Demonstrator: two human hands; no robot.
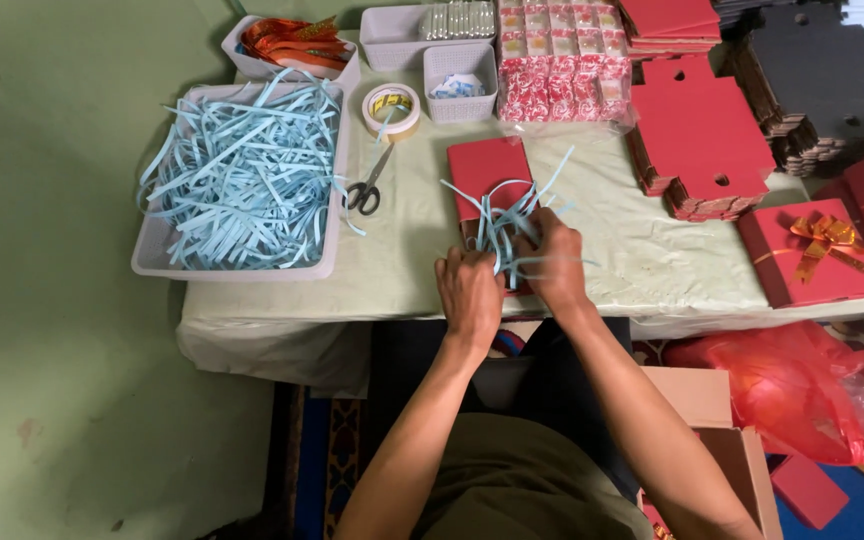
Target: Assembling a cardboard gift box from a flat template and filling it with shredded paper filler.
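Both your left hand point(469, 290) and right hand point(555, 258) clutch the blue paper strips point(505, 222) directly over the open red box point(489, 180), just beyond your knuckles.

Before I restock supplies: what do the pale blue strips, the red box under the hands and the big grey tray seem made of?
Pale blue shredded strips: thin matte paper, by their creases and curls. Red rectangular box: probably matte card, flat with crisp edges. Large pale grey tray: likely moulded plastic, with smooth walls and rounded corners. Both hands, left hand and right hand, grip the strips.
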